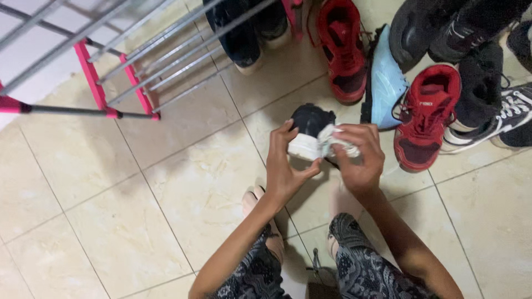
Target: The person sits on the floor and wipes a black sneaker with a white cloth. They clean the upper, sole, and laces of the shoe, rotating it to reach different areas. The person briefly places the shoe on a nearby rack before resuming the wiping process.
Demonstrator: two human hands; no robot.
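Both hands close on one dark shoe (311, 128) with a white sole, held low over the tiled floor (138, 221). Starting at the left, a pink and grey metal rack (119, 72) stands on the tiles, well apart from the hands and cut off by the top and left edges. Next comes the left hand (284, 169), its fingers curled around the shoe's left side and the thumb pressed near the white sole. The shoe sits between the two hands, its toe seeming to point away from the person, so its long axis runs roughly away from the body. Just right of it, the right hand (359, 158) is shut on a crumpled white cloth (338, 143), which lies against the shoe's right side. Both hands are about equally close to the shoe, and both touch it. Farther right, a row of shoes lies on the floor: a red sneaker (344, 50), a light blue shoe (385, 83) lying on its side, another red sneaker (424, 119), and dark ones beyond, cut off by the frame. The far side of the held shoe is hidden, and its shape is hard to make out.
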